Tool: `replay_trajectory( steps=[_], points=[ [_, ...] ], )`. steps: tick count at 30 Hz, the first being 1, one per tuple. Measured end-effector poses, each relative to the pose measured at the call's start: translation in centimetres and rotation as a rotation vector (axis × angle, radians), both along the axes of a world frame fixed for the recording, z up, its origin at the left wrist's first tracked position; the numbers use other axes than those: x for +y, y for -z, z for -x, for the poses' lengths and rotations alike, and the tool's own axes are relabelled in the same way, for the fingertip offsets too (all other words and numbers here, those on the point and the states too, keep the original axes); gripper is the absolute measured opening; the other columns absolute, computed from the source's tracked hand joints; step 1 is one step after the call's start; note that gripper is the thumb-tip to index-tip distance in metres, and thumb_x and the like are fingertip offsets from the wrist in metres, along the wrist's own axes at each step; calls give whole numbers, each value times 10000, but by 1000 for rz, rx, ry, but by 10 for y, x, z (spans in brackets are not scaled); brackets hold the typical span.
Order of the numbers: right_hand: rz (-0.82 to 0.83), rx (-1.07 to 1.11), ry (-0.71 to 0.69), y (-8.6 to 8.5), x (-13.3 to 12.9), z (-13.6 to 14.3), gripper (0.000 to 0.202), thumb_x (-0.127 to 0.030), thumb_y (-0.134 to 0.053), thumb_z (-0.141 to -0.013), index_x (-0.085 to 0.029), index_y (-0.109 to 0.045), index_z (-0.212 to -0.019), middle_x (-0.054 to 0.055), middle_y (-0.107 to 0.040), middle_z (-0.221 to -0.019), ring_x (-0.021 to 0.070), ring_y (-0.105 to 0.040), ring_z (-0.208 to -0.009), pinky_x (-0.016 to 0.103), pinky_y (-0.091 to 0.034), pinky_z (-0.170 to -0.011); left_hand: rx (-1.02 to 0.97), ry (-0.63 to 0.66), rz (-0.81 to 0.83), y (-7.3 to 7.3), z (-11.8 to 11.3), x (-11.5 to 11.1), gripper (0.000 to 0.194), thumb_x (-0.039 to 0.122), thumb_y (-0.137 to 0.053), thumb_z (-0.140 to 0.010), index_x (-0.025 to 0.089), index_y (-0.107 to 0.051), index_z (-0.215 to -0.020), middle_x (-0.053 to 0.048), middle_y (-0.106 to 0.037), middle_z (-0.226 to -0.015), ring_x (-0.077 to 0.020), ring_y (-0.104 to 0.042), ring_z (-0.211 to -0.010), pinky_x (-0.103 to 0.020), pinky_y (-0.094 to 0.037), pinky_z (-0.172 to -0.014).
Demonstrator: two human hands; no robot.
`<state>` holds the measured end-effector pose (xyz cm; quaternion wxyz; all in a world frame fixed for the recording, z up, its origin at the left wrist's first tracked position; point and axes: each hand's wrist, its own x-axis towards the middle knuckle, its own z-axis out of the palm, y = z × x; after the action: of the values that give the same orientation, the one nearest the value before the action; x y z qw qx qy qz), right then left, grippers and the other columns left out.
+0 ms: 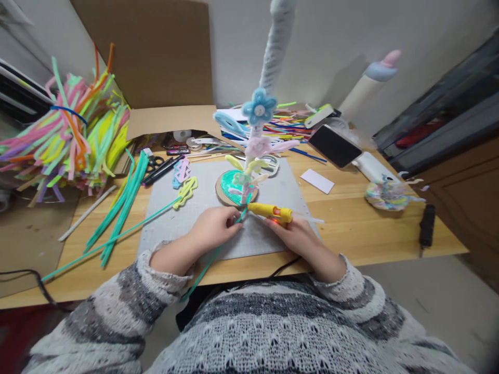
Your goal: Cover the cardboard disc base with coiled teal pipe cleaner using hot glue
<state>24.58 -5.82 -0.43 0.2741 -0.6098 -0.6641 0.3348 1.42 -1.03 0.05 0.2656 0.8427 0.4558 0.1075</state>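
Observation:
A green pipe cleaner (206,266) is pinched in my left hand (216,227), its tail hanging past the table's front edge. My right hand (298,236) grips a yellow hot glue gun (271,211), with a clear glue stick (310,218) poking from its rear and an orange light glowing on it. The nozzle points at the near rim of a round base (224,195), partly covered in green pipe cleaner. From that base rises a tall white wrapped stem (276,52) bearing a blue flower (259,106), a pink flower (258,147) and yellow leaves.
A grey cutting mat (167,228) lies beneath the work. Green pipe cleaners (125,213), zigzag pieces (186,192) and scissors (155,163) are left. A colourful bundle (74,135) stands far left. Rightward are a phone (335,145), white card (317,181) and black-handled tool (428,226).

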Motion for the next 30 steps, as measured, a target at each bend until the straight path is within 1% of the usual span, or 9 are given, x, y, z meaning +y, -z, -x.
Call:
replay_trajectory(
  steps=[7, 12, 18, 21, 24, 27, 30],
  points=[
    [5, -26, 18, 2, 0, -1, 297, -493, -543, -871, -280, -725, -972, 40, -744, -913, 225, -665, -820, 370, -507, -762, 13, -4, 14, -2, 0, 0, 113, 304, -601, -834, 209, -654, -862, 3, -652, -715, -149, -550, -612, -274, -330, -563],
    [-34, -34, 35, 6, 0, -4, 341, -511, -539, -864, -258, -737, -980, 55, -753, -920, 236, -679, -821, 377, -524, -741, 34, -14, 51, -4, -1, 0, 135, 318, -593, -834, 201, -651, -867, 0, -648, -726, -147, -539, -622, -271, -326, -580],
    [-6, -37, 73, 6, -1, -5, 326, -514, -563, -854, -269, -739, -978, 59, -756, -912, 253, -684, -815, 408, -540, -721, 26, -23, 63, -4, 0, 0, 134, 317, -594, -828, 202, -651, -867, 2, -637, -724, -146, -531, -628, -276, -320, -587],
    [-10, -52, 74, 7, 0, -5, 320, -507, -567, -854, -270, -737, -987, 62, -753, -901, 252, -683, -800, 403, -539, -705, 15, -21, 59, -3, -1, 0, 131, 315, -595, -827, 201, -650, -863, 3, -635, -717, -145, -532, -624, -277, -317, -582],
    [-60, -64, 64, 8, 0, -5, 284, -479, -564, -869, -276, -734, -973, 52, -747, -869, 231, -675, -764, 374, -527, -671, 12, -21, 53, -2, -1, 0, 132, 313, -599, -826, 201, -653, -871, 3, -637, -715, -145, -531, -621, -276, -316, -582],
    [-144, -108, 65, 9, -1, -4, 248, -456, -562, -881, -275, -721, -939, 41, -726, -805, 209, -646, -698, 351, -499, -620, 13, -24, 48, -2, 0, 0, 128, 312, -604, -826, 201, -652, -867, 4, -640, -716, -142, -532, -619, -271, -312, -579],
    [-225, -179, 11, 6, -3, -2, 254, -437, -522, -913, -245, -687, -897, 54, -697, -799, 211, -626, -718, 354, -484, -641, 16, -18, 43, -2, -1, 0, 121, 308, -604, -827, 198, -649, -854, 4, -642, -716, -141, -535, -619, -267, -309, -574]
  ],
)
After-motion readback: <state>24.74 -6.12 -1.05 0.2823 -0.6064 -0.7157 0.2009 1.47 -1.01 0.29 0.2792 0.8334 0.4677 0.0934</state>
